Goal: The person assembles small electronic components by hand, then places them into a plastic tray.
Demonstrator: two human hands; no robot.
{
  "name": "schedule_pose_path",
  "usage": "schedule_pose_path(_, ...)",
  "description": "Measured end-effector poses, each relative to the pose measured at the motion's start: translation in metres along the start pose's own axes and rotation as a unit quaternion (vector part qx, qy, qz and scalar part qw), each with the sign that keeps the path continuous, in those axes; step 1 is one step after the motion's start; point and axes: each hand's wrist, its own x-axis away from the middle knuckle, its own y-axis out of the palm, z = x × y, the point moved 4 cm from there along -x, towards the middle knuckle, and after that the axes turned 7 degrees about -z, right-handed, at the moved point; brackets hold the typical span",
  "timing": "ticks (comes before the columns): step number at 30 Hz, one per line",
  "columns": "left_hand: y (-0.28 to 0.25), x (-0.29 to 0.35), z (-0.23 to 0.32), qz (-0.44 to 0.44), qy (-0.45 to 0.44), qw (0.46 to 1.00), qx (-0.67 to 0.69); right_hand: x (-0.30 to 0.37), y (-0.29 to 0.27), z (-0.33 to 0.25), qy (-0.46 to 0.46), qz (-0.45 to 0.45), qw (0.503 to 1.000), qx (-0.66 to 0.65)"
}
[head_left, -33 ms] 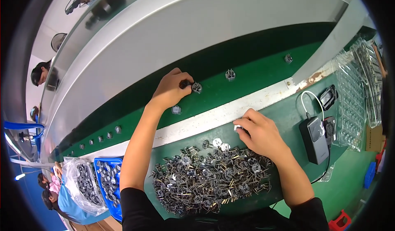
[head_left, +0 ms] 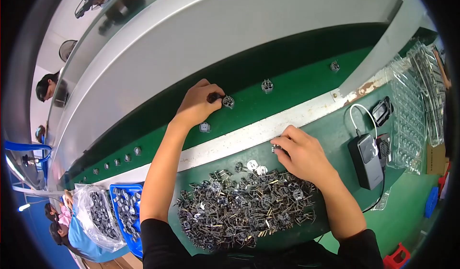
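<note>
My left hand reaches over the green belt strip, fingers curled around a small dark part. Right at its fingertips is a round grey housing with upright pins; whether the fingers grip it too is unclear. A grey housing lies just below that hand. My right hand, above the green bench, pinches a small grey-and-white part, mostly covered by the fingers. Below both hands spreads a heap of dark pronged parts, with a white round piece at its upper edge.
More housings stand spaced along the strip. A white rail divides it from the bench. At left are a blue tray and a plastic bag of grey pieces. A cabled black device and clear trays are at right.
The part in my right hand showed a white face before and looks greyer now. Both hands keep nearly the same place.
</note>
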Motion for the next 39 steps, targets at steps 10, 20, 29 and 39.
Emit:
schedule_pose_path(10,-0.019,0.050,-0.005,0.143,0.052,0.985,-0.086,-0.001,0.004,0.010,0.022,-0.014,0.998,-0.050)
schedule_pose_path(20,0.007,0.069,-0.005,0.061,0.084,0.995,-0.007,-0.004,0.002,-0.001,0.003,-0.020,1.000,0.004)
schedule_pose_path(29,0.013,0.119,0.007,0.052,0.042,0.901,0.430,-0.008,-0.002,-0.019,-0.006,0.062,0.991,-0.119)
schedule_pose_path(39,0.031,0.138,0.037,0.097,0.046,0.957,0.270,-0.063,0.022,-0.084,-0.138,0.054,0.979,-0.139)
